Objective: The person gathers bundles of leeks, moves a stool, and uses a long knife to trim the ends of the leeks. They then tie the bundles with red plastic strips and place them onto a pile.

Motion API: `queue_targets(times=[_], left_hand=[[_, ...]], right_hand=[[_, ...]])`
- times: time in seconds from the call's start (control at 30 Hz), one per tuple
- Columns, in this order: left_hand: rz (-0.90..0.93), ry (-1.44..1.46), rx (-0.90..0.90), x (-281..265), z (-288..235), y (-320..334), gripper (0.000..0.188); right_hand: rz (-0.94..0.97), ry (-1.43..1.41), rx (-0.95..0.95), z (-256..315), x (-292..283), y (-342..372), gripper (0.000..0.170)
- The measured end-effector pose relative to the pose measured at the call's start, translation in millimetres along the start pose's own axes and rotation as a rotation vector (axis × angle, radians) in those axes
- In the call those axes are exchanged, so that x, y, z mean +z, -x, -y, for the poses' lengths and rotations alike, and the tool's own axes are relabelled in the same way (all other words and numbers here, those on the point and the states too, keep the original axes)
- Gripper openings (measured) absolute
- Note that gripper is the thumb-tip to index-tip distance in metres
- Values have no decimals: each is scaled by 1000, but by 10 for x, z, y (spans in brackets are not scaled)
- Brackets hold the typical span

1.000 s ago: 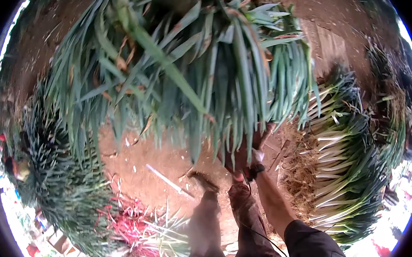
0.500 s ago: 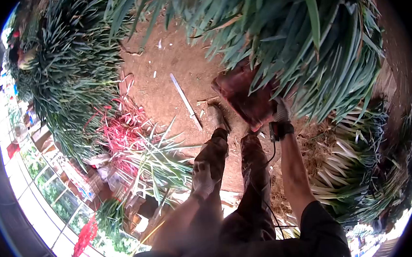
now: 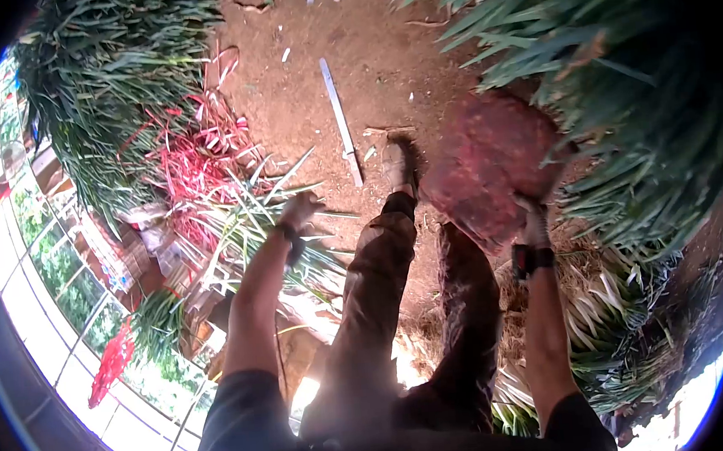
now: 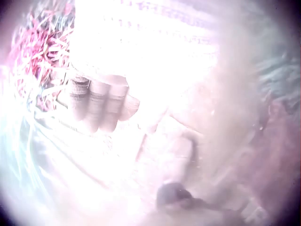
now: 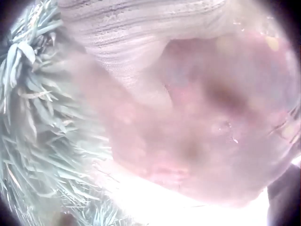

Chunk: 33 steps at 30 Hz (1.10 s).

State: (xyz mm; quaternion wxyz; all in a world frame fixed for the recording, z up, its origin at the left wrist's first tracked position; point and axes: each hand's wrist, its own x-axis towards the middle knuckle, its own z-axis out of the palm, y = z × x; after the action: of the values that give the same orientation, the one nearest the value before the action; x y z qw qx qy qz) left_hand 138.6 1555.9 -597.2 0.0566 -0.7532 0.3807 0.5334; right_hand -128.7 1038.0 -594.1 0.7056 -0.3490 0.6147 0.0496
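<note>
Left hand has come off the leg, relaxed; right hand grips a mottled dull-red pad

Gloved grip on reddish pad

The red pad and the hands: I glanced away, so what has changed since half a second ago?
The red pad has turned, showing more of its face. The left hand has swung left, away from the left leg. The right hand still holds the pad's edge; the pale strip still lies on the ground.
</note>
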Motion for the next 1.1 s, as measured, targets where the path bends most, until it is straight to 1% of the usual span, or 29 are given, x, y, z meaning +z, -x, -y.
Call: queue_targets(times=[0.03,0.07,0.1,0.13,0.17,0.2,0.23,0.27,0.3,0.33,0.4,0.43,0.5,0.53,0.57,0.6,0.63,0.67,0.73,0.8,0.83,0.87,0.9,0.93,0.97,1.0,1.03,1.07,1.1], left_hand=[[22,516,-543,-260,-13,-199,35],[22,301,-486,85,408,-553,45],[61,277,-550,-23,481,-752,48],[-46,417,-555,549,865,-1133,49],[-153,556,-547,1086,1227,-1502,50],[-85,484,-582,848,930,-1676,54],[-14,412,-612,525,564,-1830,57],[22,485,-732,356,220,-1873,64],[-25,497,-812,637,187,-2065,76],[-70,532,-881,908,126,-2234,79],[-185,766,-929,1209,-53,-2439,80],[-265,784,-997,1305,-115,-2555,75],[-425,811,-1147,1412,-211,-2692,66],[-467,745,-1160,1444,-259,-2724,58],[-413,741,-1088,1460,-240,-2702,52],[-362,732,-1016,1265,-327,-2613,46],[-393,702,-1065,1059,-506,-2511,33],[-423,741,-975,1053,-529,-2369,37],[-479,744,-909,787,-660,-2028,37],[-525,824,-872,713,-626,-1706,35],[-526,1058,-874,483,-681,-1458,31],[-521,1293,-854,253,-752,-1203,27],[-556,1235,-827,147,-762,-999,25],[-595,1177,-793,119,-732,-836,23],[-564,1066,-825,124,-679,-693,18],[-546,1066,-823,-111,-840,-437,20],[-527,1066,-822,-365,-1012,-175,23],[-508,1066,-820,-604,-1175,85,26],[-528,904,-763,-671,-1119,221,28]], right_hand=[[-26,78,-32,28,-69,-25,36],[-51,155,-65,54,-115,-37,36],[-87,185,-52,102,-146,-37,37],[-129,216,-37,107,-205,-29,38],[-98,255,-90,56,-342,-79,42],[-68,291,-149,-7,-522,-182,46],[-95,232,-107,-62,-674,-294,52],[-124,172,-68,-105,-825,-395,58],[-160,117,-30,-141,-947,-462,64],[-168,109,-39,-196,-1068,-521,68],[-186,89,-73,-259,-1270,-651,75],[-185,88,-121,-228,-1169,-610,77],[-201,117,-101,-215,-1090,-553,66],[-205,134,-88,-158,-1082,-519,61],[-219,157,-45,-169,-1178,-541,60],[-203,156,-56,-162,-1173,-549,60],[-182,153,-64,-155,-1136,-559,59],[-152,144,-78,-149,-1096,-551,59],[-246,96,-25,-289,-1309,-676,62],[-378,280,-112,-513,-1310,-778,66],[-471,487,-232,-619,-1194,-825,68],[-451,589,-212,-525,-1009,-750,70],[-430,691,-194,-420,-809,-671,72],[-287,691,-46,-206,-535,-470,75],[-231,660,13,-14,-220,-281,76],[-171,628,67,174,-9,-130,77],[-195,602,-281,-43,7,-197,71],[-155,761,-268,-52,67,-171,72],[-114,918,-262,-55,132,-139,74]])
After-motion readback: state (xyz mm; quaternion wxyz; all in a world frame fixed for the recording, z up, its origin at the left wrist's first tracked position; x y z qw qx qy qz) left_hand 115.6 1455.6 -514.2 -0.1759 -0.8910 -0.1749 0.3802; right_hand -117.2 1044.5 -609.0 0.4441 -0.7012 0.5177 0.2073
